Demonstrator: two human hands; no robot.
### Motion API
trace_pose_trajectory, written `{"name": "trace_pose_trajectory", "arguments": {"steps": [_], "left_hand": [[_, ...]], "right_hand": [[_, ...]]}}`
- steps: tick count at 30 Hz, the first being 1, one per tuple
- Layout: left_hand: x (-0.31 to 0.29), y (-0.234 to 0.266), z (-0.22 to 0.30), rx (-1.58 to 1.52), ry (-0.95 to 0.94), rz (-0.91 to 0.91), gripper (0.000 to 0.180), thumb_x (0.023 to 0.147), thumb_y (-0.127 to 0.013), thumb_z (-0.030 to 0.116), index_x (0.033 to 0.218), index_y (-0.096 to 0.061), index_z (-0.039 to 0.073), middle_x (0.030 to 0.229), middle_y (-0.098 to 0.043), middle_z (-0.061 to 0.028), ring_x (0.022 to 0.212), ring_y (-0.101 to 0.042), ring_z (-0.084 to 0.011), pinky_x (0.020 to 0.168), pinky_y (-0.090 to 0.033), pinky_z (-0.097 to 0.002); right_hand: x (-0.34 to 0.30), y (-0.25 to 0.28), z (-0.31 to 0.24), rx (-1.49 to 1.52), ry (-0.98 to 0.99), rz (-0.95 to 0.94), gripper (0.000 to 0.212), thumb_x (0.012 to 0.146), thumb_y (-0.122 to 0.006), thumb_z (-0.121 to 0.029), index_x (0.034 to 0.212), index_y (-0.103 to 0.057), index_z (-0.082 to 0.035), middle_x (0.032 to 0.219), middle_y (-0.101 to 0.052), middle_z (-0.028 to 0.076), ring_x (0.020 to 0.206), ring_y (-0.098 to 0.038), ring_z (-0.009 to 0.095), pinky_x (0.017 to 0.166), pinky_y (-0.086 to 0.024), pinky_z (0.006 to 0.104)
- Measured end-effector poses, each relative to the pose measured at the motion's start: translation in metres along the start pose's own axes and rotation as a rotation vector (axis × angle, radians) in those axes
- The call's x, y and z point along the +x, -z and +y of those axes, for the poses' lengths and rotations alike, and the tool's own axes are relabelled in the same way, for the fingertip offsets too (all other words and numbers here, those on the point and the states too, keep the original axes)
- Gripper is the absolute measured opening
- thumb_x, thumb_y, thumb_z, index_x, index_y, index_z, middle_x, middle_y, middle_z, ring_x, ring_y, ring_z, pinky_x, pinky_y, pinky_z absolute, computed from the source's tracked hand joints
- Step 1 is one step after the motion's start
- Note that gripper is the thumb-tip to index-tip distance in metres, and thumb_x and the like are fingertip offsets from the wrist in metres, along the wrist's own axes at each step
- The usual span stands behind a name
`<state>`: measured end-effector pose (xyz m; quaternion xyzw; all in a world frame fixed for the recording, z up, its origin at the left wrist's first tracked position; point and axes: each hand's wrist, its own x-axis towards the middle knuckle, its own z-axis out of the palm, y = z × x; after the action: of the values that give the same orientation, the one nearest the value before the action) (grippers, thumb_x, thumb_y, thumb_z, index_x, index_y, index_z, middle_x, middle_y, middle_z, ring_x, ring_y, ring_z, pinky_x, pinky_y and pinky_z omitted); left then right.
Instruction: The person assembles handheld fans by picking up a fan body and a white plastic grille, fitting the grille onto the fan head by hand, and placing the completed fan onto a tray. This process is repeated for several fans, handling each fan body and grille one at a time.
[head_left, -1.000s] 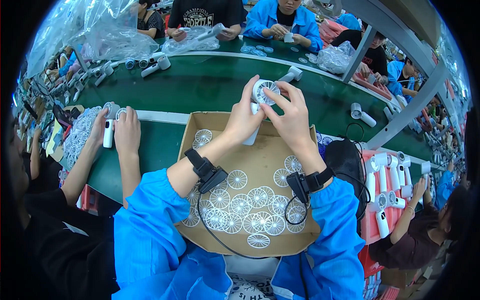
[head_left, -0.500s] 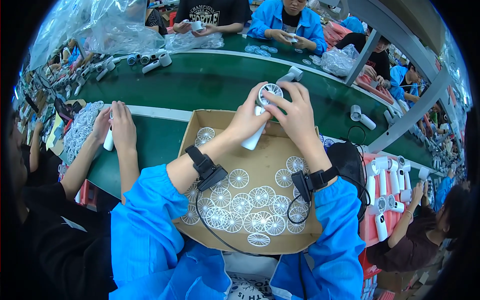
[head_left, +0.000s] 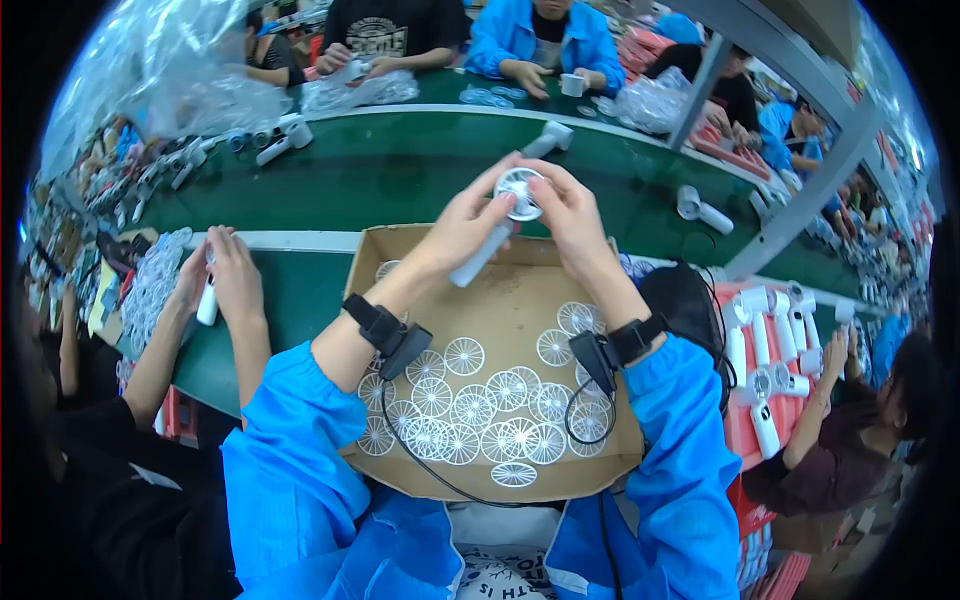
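Here my left hand (head_left: 462, 225) and my right hand (head_left: 570, 215) both grip a small white handheld fan (head_left: 500, 225) above the far edge of the cardboard box (head_left: 500, 320). Its round head sits at about twelve o'clock between my fingertips, which cover its rim; the handle slants down toward seven o'clock behind my left palm. Round white grilles (head_left: 470, 410) lie loose in the box, some hidden under my forearms. The green tabletop (head_left: 400, 180) stretches beyond.

Head-worn fisheye, looking down, close over cardboard box (head_left: 500, 300)
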<state>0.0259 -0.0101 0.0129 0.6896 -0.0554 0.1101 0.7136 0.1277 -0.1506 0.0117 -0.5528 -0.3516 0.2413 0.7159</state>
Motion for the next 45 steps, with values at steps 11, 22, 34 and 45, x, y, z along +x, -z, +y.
{"name": "trace_pose_trajectory", "arguments": {"steps": [11,22,34,45], "left_hand": [[0.019,0.068,-0.060,0.282,-0.135,0.456,0.052,0.094,-0.053,0.031,0.139,-0.036,0.012,0.093,-0.063,-0.0112,0.080,-0.062,-0.0221,0.070,-0.052,-0.0341],[0.001,0.044,-0.036,1.100,0.002,-0.102,0.025,0.087,-0.052,0.024,0.102,-0.067,0.011,0.098,-0.066,-0.0097,0.092,-0.061,-0.0288,0.080,-0.048,-0.0395],[0.011,0.040,-0.043,0.947,-0.151,-0.028,0.027,0.087,-0.056,0.029,0.103,-0.067,0.009,0.102,-0.066,-0.0106,0.091,-0.063,-0.0288,0.083,-0.048,-0.0401],[0.011,0.061,-0.027,-0.244,0.102,0.349,0.076,0.090,-0.062,0.025,0.147,-0.013,0.022,0.090,-0.061,-0.0101,0.067,-0.063,-0.0177,0.054,-0.053,-0.0313]], "right_hand": [[0.041,0.105,-0.064,-0.237,-0.153,0.209,0.054,0.091,-0.056,-0.024,0.138,-0.038,-0.005,0.119,-0.056,0.014,0.107,-0.058,0.025,0.089,-0.049,0.0363],[0.028,0.393,-0.012,-1.848,-0.706,0.048,0.068,0.067,-0.073,-0.016,0.130,-0.047,-0.013,0.117,-0.060,0.021,0.110,-0.056,0.039,0.092,-0.046,0.0477],[0.064,0.254,-0.029,-1.392,-0.304,-0.104,0.056,0.082,-0.063,-0.032,0.124,-0.049,0.002,0.116,-0.059,0.020,0.108,-0.056,0.030,0.094,-0.042,0.0362],[-0.010,-0.075,-0.010,-1.349,-0.135,-0.939,0.041,0.080,-0.059,-0.012,0.120,-0.053,-0.007,0.105,-0.059,0.019,0.093,-0.058,0.036,0.083,-0.047,0.0419]]}}
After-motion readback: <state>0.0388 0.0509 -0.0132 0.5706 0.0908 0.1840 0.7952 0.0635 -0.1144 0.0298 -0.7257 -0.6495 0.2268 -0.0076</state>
